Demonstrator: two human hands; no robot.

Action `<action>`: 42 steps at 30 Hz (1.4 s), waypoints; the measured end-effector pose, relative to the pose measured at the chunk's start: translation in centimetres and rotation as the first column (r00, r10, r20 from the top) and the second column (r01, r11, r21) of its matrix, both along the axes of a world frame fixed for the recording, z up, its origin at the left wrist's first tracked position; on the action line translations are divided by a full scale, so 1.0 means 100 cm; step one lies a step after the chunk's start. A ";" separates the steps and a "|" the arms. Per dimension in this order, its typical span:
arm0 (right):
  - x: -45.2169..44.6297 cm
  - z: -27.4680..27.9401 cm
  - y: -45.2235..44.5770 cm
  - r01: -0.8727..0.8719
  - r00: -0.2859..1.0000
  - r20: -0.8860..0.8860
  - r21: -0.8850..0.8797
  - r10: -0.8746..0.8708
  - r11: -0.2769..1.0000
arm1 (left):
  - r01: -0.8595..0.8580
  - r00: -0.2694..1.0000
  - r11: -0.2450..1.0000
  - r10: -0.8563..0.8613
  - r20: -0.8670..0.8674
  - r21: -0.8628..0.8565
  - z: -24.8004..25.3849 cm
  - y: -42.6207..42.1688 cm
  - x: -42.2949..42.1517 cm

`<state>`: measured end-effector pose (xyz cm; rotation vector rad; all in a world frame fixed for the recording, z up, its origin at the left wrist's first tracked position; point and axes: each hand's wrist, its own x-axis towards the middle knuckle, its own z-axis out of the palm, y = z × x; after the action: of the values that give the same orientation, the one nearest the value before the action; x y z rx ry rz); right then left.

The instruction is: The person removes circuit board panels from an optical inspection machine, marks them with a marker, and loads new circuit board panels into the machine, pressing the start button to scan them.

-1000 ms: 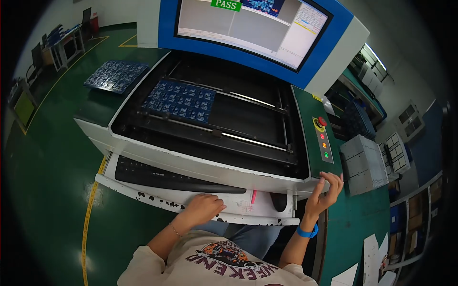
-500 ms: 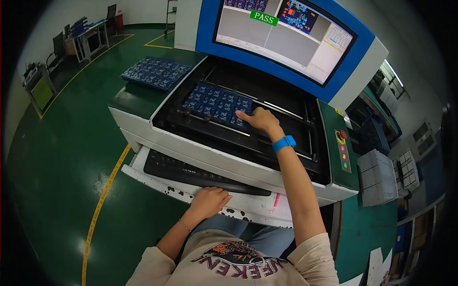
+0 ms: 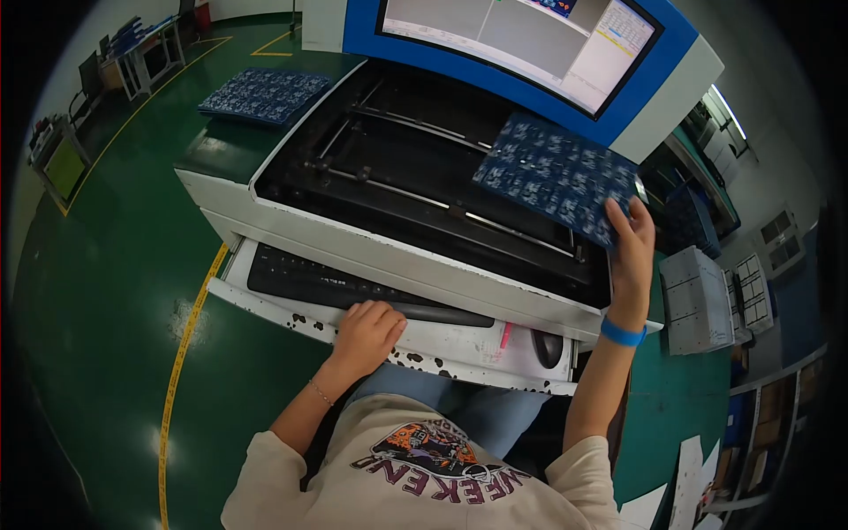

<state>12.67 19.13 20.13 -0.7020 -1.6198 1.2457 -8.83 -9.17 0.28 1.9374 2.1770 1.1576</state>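
The upper edge cuts off the screen, and its small lettering is too fine to read. A circuit board, raised at the right over the machine, hides part of the black bed behind it; the far fingers of the right hand are partly hidden at its edge. The grip of this hand is clamped on the board's near right corner, thumb uppermost. The left hand rests with fingers curled over the drawer, beside the keyboard; its underside is concealed, so whether it grips anything cannot be told. The board is a thin, flat, dark blue sheet with a repeated pale pattern. The recessed bed carries straight, shiny rails; the white drawer has a chipped, dark-spotted edge and bears a rounded black mouse. Similar patterned boards lie stacked at the far left.
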 end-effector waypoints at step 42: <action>0.079 -0.182 -0.139 0.436 0.520 0.681 0.308 -0.516 0.846 | -0.097 -0.321 0.985 -0.166 0.933 0.142 0.022 -0.026 0.044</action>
<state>20.61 5.20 1.91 -1.6341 -1.9006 0.4381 -4.38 -11.73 2.48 0.1862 0.8367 1.8429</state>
